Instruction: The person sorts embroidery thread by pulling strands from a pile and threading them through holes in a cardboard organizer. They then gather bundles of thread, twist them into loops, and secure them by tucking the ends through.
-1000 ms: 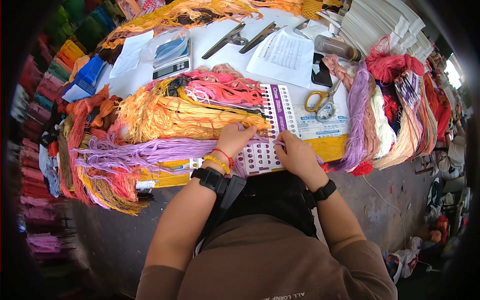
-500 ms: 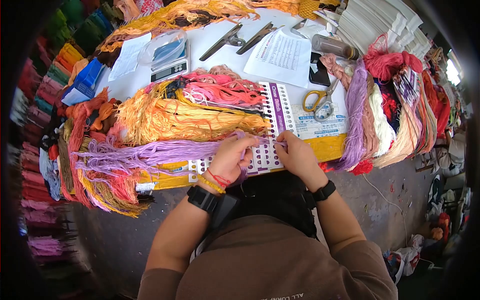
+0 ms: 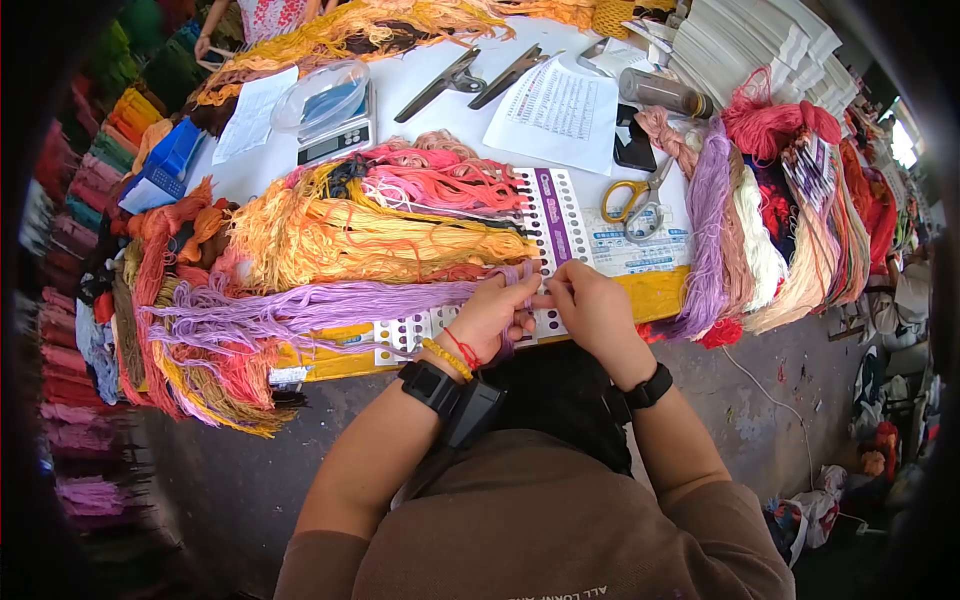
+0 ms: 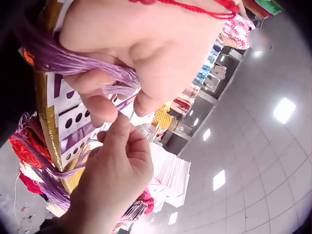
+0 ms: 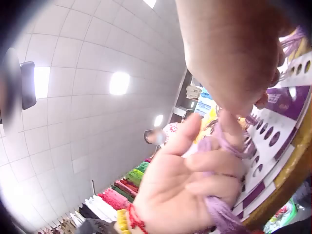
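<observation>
The left hand point(image 3: 492, 318) has slid right to meet the right hand point(image 3: 590, 305); both pinch the lilac thread bundle point(image 3: 300, 310), lying lengthwise along the tabletop's near edge over the punched card point(image 3: 560, 215).

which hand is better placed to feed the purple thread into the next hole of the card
Probably the right hand: its fingers pinch the thread end directly over the holed card, while the left hand grips the lilac thread bundle.
</observation>
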The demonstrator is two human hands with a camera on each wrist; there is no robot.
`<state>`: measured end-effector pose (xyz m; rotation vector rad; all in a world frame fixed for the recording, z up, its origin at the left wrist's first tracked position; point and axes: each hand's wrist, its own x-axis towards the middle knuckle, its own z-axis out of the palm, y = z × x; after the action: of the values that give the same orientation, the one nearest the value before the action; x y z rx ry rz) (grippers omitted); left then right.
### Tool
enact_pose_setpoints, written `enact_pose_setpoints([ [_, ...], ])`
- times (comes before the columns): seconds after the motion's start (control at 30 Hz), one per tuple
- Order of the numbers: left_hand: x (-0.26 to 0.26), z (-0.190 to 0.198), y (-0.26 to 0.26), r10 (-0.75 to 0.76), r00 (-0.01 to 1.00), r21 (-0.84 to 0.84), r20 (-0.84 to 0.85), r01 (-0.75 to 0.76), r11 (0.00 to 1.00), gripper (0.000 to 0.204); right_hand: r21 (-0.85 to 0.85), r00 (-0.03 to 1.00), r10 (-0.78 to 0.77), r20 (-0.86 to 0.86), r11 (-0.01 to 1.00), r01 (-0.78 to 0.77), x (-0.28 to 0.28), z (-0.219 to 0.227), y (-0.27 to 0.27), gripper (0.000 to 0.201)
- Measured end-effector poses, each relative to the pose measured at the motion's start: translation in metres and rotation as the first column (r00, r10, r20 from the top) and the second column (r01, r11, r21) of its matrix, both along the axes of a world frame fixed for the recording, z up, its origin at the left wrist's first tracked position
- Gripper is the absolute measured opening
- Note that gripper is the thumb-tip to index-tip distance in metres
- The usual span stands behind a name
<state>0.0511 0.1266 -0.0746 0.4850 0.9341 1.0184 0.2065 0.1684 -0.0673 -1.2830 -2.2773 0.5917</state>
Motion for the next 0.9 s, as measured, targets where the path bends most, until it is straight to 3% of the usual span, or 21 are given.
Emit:
enact_pose_setpoints([
  [0.17, -0.002, 0.0, 0.001, -0.041, 0.999, -0.057, -0.006, 0.04, 0.998, 0.029, 0.097, 0.996, 0.063, 0.058, 0.993, -0.068, -0.004, 0.0, -0.014, 0.023],
  [0.23, -0.002, -0.003, 0.0, 0.031, 0.997, -0.032, 0.07, -0.028, 0.999, 0.031, 0.098, 0.995, 0.058, 0.08, 0.993, -0.066, -0.005, -0.001, -0.013, 0.027],
  [0.37, 0.003, 0.0, -0.005, 0.107, 0.992, -0.047, 0.065, -0.104, 0.993, 0.033, 0.096, 0.978, 0.037, 0.206, 0.994, -0.058, -0.004, -0.003, -0.009, 0.044],
  [0.63, 0.003, -0.009, -0.016, 0.137, 0.933, 0.026, -0.334, -0.137, 0.99, 0.033, 0.094, 0.961, 0.055, 0.272, 0.992, -0.084, -0.005, 0.001, -0.006, 0.051],
  [0.73, 0.001, -0.008, -0.019, 0.198, 0.91, 0.051, -0.364, -0.193, 0.98, 0.032, 0.091, 0.956, 0.052, 0.289, 0.992, -0.081, -0.005, -0.001, -0.004, 0.048],
  [0.9, -0.027, 0.001, -0.03, 0.258, 0.954, 0.081, -0.151, -0.248, 0.965, 0.023, 0.045, 0.942, 0.055, 0.33, 0.996, -0.074, -0.005, 0.002, -0.002, 0.046],
])
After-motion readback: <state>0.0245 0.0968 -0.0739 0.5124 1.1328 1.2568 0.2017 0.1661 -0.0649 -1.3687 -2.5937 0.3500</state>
